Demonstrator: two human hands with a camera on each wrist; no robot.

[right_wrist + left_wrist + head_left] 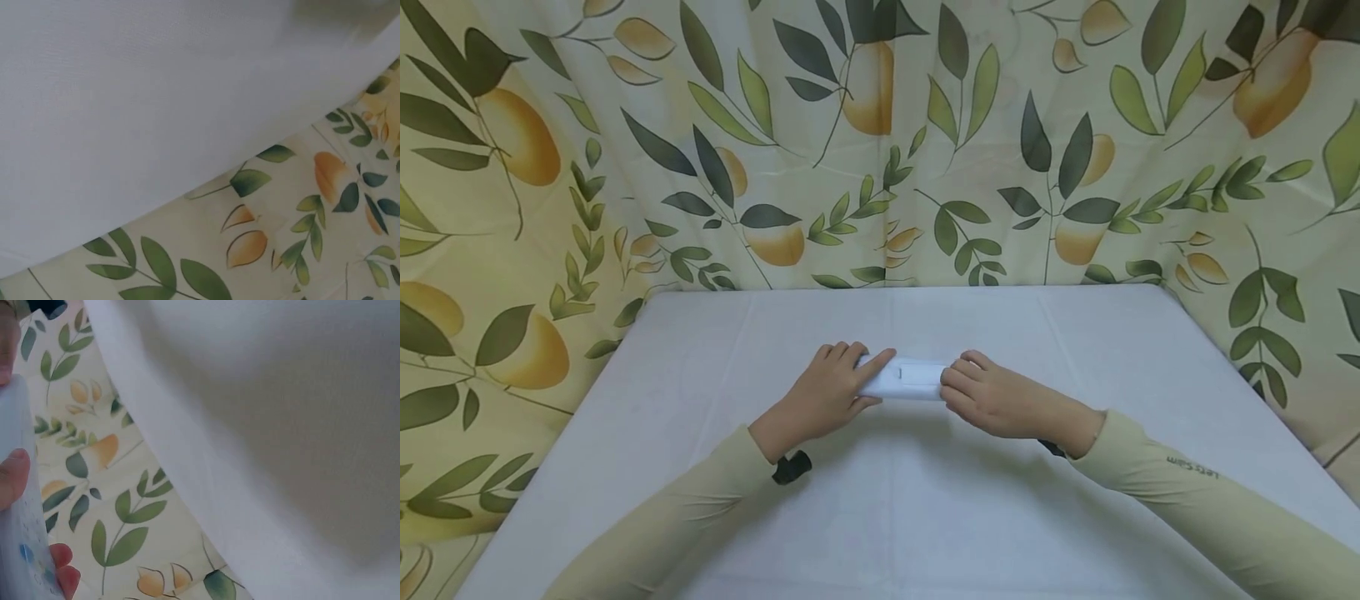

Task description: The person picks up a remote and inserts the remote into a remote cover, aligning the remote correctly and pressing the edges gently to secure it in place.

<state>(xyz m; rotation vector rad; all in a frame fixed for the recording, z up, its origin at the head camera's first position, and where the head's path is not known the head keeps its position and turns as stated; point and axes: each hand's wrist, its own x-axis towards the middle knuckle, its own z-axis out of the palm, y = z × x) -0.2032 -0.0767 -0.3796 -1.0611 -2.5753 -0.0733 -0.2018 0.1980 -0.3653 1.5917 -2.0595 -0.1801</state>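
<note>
A white pack of wet wipes with a rectangular lid is held up over the white table, its long side running left to right. My left hand grips its left end, index finger lying over the top and thumb along the near side. At the right end, my right hand holds the pack with curled fingers. In the left wrist view, part of the pack shows blue print, and left-hand fingers touch it. The right wrist view shows neither hand nor pack.
A white cloth covers the table, and shadows of the arms fall on it. Behind and at both sides hangs a curtain printed with leaves and fruit. Dark wrist straps show below the sleeves.
</note>
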